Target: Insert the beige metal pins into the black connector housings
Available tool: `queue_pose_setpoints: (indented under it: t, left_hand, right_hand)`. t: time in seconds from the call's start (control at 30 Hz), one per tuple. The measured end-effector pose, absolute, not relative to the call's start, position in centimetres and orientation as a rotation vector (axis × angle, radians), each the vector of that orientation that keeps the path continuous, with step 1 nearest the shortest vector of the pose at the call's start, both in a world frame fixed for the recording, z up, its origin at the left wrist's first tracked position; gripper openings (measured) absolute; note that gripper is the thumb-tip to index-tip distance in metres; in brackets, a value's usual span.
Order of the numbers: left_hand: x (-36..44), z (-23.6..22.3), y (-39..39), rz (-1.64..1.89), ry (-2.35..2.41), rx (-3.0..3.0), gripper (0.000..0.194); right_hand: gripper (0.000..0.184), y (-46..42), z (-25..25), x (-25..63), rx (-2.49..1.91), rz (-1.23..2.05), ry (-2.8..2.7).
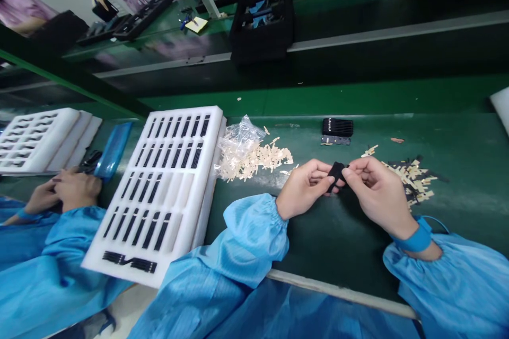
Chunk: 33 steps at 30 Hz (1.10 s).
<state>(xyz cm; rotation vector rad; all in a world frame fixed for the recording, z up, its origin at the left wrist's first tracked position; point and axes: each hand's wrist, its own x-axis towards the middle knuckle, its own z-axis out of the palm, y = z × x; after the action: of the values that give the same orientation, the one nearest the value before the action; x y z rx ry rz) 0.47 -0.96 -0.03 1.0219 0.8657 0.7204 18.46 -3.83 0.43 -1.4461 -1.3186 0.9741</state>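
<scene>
A small flat black piece [336,174] is held between my two hands above the green bench. My left hand [305,186] grips its left side between thumb and fingers. The fingertips of my right hand [377,190] pinch at its upper right edge; whether they hold a separate small bit there I cannot tell. Just beyond my hands lie a black ribbed block [338,126] and a dark flat strip [336,140]. Cream-coloured small pieces [258,159] spill from a clear plastic bag [240,137] left of my hands. To the right is a mixed pile of cream and black scraps [415,180].
A white foam tray [178,190] with rows of black parts stands at my left. Beyond it are a co-worker's hands [67,190], a blue case [114,151] and more foam trays [40,137]. Across the bench, other people work near black boxes [262,32].
</scene>
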Motion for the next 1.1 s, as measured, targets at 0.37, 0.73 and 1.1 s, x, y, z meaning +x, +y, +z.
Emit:
queue_pose_setpoints:
  t: [0.37,0.73,1.1]
  left_hand:
    - [-0.1,0.3,-0.4,0.652,0.767,0.997,0.041]
    - [-1.0,0.7,-0.1,0.48,0.602,0.734,0.048]
    - [-1.0,0.5,-0.1,0.511,0.573,0.694,0.045]
  right_hand:
    - [0.037,-3.4,1.2,19.0,-1.389,1.15,-1.239]
    - [0.038,-3.6,1.6,19.2,-1.205,1.427,-1.223]
    - [0.037,-4.2,1.3,18.5,-1.17,1.402,-1.188]
